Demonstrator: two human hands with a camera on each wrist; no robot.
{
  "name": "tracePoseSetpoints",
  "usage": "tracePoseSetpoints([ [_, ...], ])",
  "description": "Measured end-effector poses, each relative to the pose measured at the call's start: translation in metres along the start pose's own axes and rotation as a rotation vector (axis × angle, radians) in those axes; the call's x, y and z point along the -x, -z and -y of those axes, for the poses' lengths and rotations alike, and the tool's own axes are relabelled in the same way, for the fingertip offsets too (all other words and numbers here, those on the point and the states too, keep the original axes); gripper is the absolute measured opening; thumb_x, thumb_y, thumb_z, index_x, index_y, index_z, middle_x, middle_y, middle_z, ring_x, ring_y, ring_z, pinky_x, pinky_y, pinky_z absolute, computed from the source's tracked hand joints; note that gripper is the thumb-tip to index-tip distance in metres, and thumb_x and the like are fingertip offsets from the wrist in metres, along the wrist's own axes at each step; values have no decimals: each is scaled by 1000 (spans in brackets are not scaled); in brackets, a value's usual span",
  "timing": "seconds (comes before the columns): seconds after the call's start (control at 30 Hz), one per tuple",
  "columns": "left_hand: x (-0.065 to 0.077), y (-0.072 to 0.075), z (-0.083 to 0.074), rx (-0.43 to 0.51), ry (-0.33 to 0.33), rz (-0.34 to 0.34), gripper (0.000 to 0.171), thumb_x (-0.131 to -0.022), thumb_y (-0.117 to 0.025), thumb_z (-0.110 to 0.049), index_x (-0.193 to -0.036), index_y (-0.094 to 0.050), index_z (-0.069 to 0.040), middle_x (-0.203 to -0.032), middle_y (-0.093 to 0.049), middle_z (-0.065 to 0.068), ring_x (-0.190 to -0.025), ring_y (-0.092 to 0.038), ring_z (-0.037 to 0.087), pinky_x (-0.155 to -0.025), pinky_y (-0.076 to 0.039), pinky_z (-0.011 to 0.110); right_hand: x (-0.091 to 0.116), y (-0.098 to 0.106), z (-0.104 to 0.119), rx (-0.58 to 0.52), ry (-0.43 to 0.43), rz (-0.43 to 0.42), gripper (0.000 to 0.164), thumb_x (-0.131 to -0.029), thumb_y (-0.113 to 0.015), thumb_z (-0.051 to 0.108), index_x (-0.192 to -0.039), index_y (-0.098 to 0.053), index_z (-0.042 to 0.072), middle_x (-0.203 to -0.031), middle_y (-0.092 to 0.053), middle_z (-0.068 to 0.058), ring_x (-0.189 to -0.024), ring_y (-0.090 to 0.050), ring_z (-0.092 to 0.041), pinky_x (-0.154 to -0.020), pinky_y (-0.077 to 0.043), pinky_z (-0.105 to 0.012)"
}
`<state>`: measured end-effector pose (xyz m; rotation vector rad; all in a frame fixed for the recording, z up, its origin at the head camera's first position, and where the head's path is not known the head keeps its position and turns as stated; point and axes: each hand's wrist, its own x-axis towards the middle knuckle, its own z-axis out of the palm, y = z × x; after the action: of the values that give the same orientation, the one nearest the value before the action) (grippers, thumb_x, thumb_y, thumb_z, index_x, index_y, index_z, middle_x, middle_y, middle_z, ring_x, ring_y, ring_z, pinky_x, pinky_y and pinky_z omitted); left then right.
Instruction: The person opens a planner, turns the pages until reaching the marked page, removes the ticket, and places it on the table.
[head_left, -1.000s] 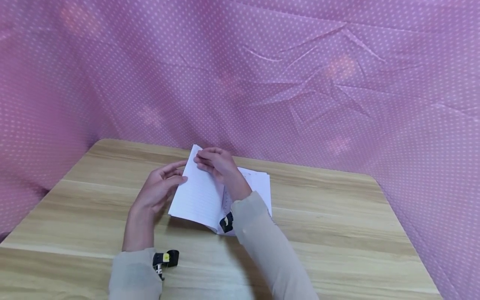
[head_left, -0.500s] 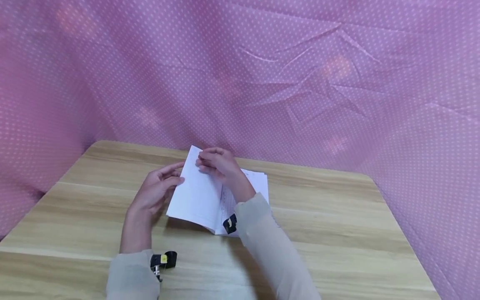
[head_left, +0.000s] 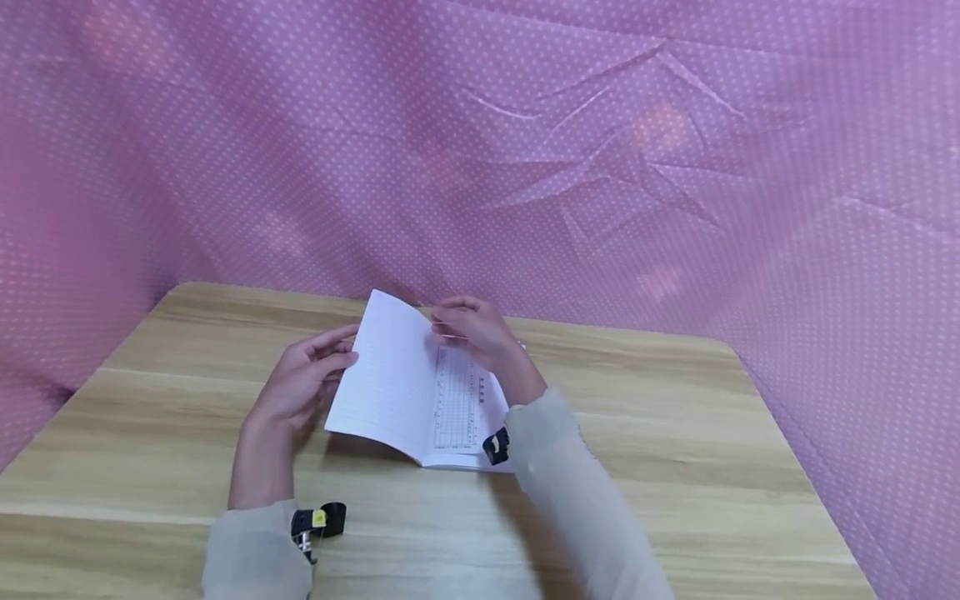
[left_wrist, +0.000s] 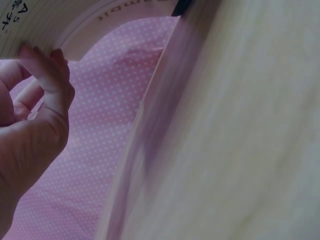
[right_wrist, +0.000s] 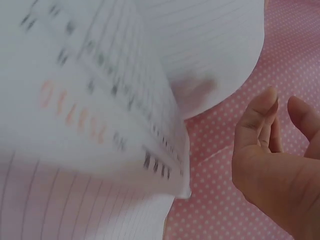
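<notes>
A lined notebook stands partly open on the table, its left leaves raised and bowed. My left hand pinches their outer edge, thumb on the page and fingers behind; the left wrist view shows the fingertips against the printed cover. Between the leaves, along the fold, lies a white printed form with a table grid and, in the right wrist view, red digits. Over the notebook's upper right part is my right hand, fingers bent. In the right wrist view a gap separates its thumb and fingers, nothing between them.
The wooden table extends around the notebook on all sides. Pink dotted cloth hangs behind it and at both sides. Black wrist cameras are worn at both sleeves.
My right hand has moved right, away from the raised leaf, uncovering the printed form at the fold. My left hand keeps hold of the leaves. The view has shifted slightly.
</notes>
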<state>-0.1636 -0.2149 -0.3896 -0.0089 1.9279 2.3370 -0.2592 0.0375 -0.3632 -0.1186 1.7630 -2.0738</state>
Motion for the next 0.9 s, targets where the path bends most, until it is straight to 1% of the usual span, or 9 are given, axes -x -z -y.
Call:
tracePoseSetpoints([
  [0.1,1,0,0,3,3,-3,58,-98,-65,-3,-150,-42,5,-109,-54,6,-88,-63,9,-76,-58,20,4,8,2,34,-11,-16,29,-98,-68,8,-124,-61,-1,-130,-60,-26,-111,-64,-34,-85,-59,-31],
  [0.23,1,-3,-1,-6,0,5,57,-99,-65,-5,-150,-42,5,-111,-53,6,-90,-62,9,-79,-58,20,10,21,5,35,-16,-59,32,-97,-69,7,-126,-61,-2,-120,-66,-18,-120,-59,-40,-85,-58,-31],
  [0.3,1,-4,-2,-5,-5,10,57,-99,-65,-6,-150,-42,5,-111,-53,6,-91,-62,9,-81,-58,21,13,28,5,33,-19,-81,33,-96,-69,7,-126,-61,-3,-117,-67,-15,-119,-59,-39,-85,-58,-31],
  [0.33,1,-5,-2,-3,-6,12,57,-99,-65,-6,-150,-42,5,-111,-53,6,-91,-63,9,-81,-58,21,15,31,5,32,-22,-87,33,-96,-69,6,-127,-60,-3,-118,-66,-16,-120,-59,-39,-85,-58,-31],
  [0.53,3,-3,-3,-15,-17,13,57,-99,-65,-5,-150,-41,6,-108,-55,4,-83,-60,6,-68,-55,16,23,48,0,67,-42,-117,35,-97,-68,6,-129,-58,-4,-118,-63,-16,-120,-58,-40,-85,-57,-30],
  [0.63,4,0,-3,-34,-21,16,58,-99,-65,-6,-150,-42,6,-106,-55,4,-79,-56,5,-62,-50,13,26,54,-2,98,-37,-138,37,-97,-67,7,-131,-57,-4,-115,-62,-12,-111,-61,-35,-85,-57,-31],
  [0.73,4,0,-5,-68,-20,20,57,-99,-65,-7,-150,-42,5,-109,-55,6,-82,-58,6,-68,-53,15,28,59,-3,120,-49,-153,39,-98,-66,7,-133,-56,-4,-118,-61,-13,-110,-61,-33,-89,-57,-33],
  [0.87,0,-3,-10,-147,-26,35,57,-101,-64,-10,-151,-42,3,-115,-54,10,-95,-65,13,-85,-59,28,32,67,-5,126,-89,-157,41,-98,-65,7,-136,-55,-4,-126,-58,-16,-117,-59,-35,-93,-55,-36],
  [0.9,-1,-4,-11,-165,-29,40,56,-101,-63,-10,-151,-42,2,-115,-55,11,-95,-65,14,-85,-59,28,32,68,-6,127,-95,-157,40,-98,-65,7,-136,-55,-4,-128,-58,-17,-117,-59,-34,-93,-56,-36],
])
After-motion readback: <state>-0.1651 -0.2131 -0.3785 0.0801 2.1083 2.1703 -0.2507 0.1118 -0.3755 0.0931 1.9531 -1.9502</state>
